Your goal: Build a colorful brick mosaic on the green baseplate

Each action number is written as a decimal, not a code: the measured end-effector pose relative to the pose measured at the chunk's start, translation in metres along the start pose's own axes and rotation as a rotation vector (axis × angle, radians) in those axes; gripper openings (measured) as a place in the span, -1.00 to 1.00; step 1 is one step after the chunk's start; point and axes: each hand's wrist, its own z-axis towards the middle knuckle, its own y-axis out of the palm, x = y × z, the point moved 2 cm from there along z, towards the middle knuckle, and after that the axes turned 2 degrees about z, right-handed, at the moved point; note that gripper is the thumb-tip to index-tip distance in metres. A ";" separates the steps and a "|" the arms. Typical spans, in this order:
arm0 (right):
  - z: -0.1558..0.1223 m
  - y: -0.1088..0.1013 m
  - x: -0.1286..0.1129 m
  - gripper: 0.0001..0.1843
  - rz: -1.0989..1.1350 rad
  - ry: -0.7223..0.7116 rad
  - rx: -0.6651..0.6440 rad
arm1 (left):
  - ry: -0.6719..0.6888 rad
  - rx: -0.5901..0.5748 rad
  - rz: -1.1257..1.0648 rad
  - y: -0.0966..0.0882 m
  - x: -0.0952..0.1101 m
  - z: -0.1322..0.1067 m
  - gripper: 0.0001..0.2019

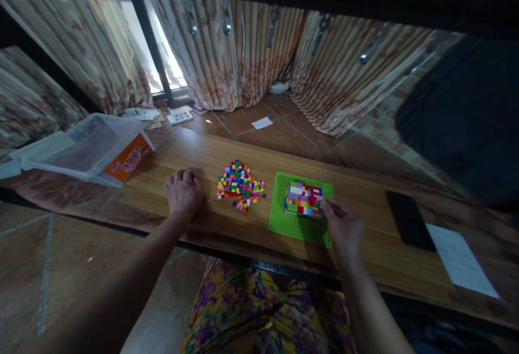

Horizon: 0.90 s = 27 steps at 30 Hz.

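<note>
**Both hands down on the bench, one at the brick block**

Left hand palm down on the wooden bench, fingers loosely bent and slack, gripping nothing visible. Just to its right, near but not touching: a loose pile of small bricks in red, yellow, green, blue and pink, spread flat on the wood.

Further right, a green baseplate lying flat near the front edge of the bench. On its upper right part, a built block of bricks, many-coloured, several layers high, with a pale patch at the top left corner.

Right hand at the right side of the baseplate, fingertips drawn together and pressed against the lower right edge of the block. Cannot tell whether a single brick sits pinched between them; too small and blurred to read.

At the far left end of the bench, a clear plastic box tipped on its side, with an orange label facing the pile. Well to the right of the baseplate, a black phone face up, and just beyond it a white sheet of paper.

Below the front edge, a yellow and purple flowered garment. Behind the bench, a tiled floor with scattered papers and patterned curtains.
</note>
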 end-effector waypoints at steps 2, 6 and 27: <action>0.000 0.001 0.000 -0.52 0.028 0.006 -0.001 | -0.001 0.001 -0.001 0.000 0.000 0.000 -0.62; 0.000 0.002 0.001 -0.51 0.097 0.004 0.003 | -0.002 -0.010 -0.027 0.001 -0.001 0.001 -0.63; -0.056 0.019 -0.048 -0.74 -0.041 -0.427 -0.142 | 0.020 0.019 0.031 0.004 -0.002 0.000 -0.63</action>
